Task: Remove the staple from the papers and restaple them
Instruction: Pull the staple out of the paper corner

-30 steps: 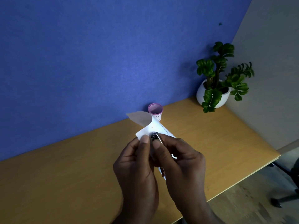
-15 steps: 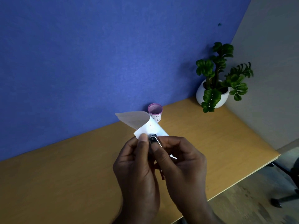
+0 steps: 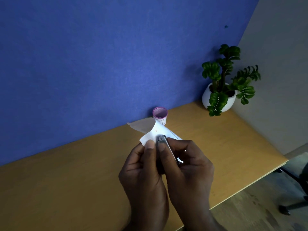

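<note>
Your left hand [image 3: 141, 174]: fingers pinch the papers [image 3: 160, 131] | your right hand [image 3: 188, 165]: fingers grip a metal tool [image 3: 164, 141] against them | above desk [image 3: 66, 172]

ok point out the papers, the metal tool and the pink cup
papers [image 3: 150, 136], head view, on the white sheet just above the left thumb
metal tool [image 3: 161, 139], head view, on its grey tip against the papers
pink cup [image 3: 160, 112], head view, on its rim
</note>
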The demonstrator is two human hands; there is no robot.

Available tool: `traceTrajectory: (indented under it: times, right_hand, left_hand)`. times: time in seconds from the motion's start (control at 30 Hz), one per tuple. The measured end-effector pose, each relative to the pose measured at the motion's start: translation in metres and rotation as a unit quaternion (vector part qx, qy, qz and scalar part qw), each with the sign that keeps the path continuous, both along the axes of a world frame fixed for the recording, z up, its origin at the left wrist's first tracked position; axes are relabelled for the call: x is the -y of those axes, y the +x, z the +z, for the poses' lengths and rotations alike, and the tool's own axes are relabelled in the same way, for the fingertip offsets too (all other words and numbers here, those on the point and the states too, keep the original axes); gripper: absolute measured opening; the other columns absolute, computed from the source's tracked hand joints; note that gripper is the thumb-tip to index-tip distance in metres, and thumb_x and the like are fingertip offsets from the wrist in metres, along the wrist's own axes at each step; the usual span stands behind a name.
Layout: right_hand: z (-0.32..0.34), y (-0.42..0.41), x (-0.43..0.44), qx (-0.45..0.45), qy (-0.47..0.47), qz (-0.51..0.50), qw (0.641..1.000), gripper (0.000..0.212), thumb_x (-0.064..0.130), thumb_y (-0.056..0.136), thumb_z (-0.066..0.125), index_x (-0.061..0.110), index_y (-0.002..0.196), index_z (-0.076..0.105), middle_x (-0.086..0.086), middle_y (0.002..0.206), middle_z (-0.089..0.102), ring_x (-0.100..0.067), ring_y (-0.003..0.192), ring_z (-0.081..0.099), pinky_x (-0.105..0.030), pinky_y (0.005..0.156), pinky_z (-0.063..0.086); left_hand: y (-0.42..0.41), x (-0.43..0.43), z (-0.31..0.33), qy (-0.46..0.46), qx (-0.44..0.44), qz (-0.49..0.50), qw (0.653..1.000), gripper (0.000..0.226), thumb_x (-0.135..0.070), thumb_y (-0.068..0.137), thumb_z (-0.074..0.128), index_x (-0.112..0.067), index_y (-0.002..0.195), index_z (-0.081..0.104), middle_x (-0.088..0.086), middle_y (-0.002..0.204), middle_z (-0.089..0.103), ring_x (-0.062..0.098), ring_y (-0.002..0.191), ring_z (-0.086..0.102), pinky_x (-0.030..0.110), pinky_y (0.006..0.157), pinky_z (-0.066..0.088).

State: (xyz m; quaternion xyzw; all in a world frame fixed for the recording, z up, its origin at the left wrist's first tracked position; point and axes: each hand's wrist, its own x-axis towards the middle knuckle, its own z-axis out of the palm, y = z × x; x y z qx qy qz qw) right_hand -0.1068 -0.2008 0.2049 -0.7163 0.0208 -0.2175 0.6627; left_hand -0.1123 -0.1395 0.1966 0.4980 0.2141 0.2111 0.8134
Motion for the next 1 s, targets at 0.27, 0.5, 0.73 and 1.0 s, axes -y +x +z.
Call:
traceTrajectory:
  times: [0.27, 0.5, 0.73, 1.0]
  right_hand:
    - [-0.001, 0.005, 0.007, -0.041, 0.109, 0.058, 0.991, 0.014, 0.009, 0.090, 0.085, 0.022, 0.086, 0.082, -0.009, 0.077, 0.081, -0.022, 0.064, 0.076, -0.034, 0.053, 0.061]
    - [-0.001, 0.002, 0.004, 0.023, 0.042, 0.037, 0.998, 0.011, 0.028, 0.083, 0.086, 0.025, 0.093, 0.081, 0.002, 0.087, 0.083, -0.020, 0.074, 0.080, -0.040, 0.062, 0.066]
    - [0.006, -0.001, 0.002, 0.085, 0.000, -0.011, 0.996, 0.013, 0.030, 0.082, 0.084, 0.023, 0.092, 0.078, 0.006, 0.087, 0.078, -0.018, 0.078, 0.077, -0.041, 0.062, 0.062]
    - [0.014, -0.005, 0.001, 0.096, -0.014, -0.043, 0.994, 0.015, 0.032, 0.083, 0.084, 0.021, 0.092, 0.078, 0.006, 0.086, 0.077, -0.019, 0.079, 0.077, -0.044, 0.063, 0.063]
  left_hand:
    - [0.008, -0.009, 0.005, -0.097, 0.019, -0.032, 0.995, 0.031, -0.029, 0.098, 0.071, 0.001, 0.097, 0.079, 0.022, 0.087, 0.075, 0.029, 0.075, 0.071, 0.033, 0.056, 0.059]
    - [0.007, -0.008, 0.007, -0.078, 0.036, -0.038, 0.996, 0.029, -0.029, 0.097, 0.077, -0.002, 0.088, 0.076, 0.015, 0.080, 0.070, 0.025, 0.080, 0.067, 0.036, 0.070, 0.060]
    - [0.003, -0.003, 0.014, -0.002, 0.049, -0.002, 0.999, 0.030, -0.039, 0.091, 0.077, -0.011, 0.085, 0.080, 0.004, 0.075, 0.072, 0.017, 0.076, 0.065, 0.033, 0.070, 0.060]
    - [0.000, 0.001, 0.023, 0.051, 0.050, 0.007, 0.997, 0.029, -0.029, 0.098, 0.070, -0.016, 0.074, 0.076, -0.006, 0.066, 0.068, 0.007, 0.067, 0.060, 0.026, 0.061, 0.056]
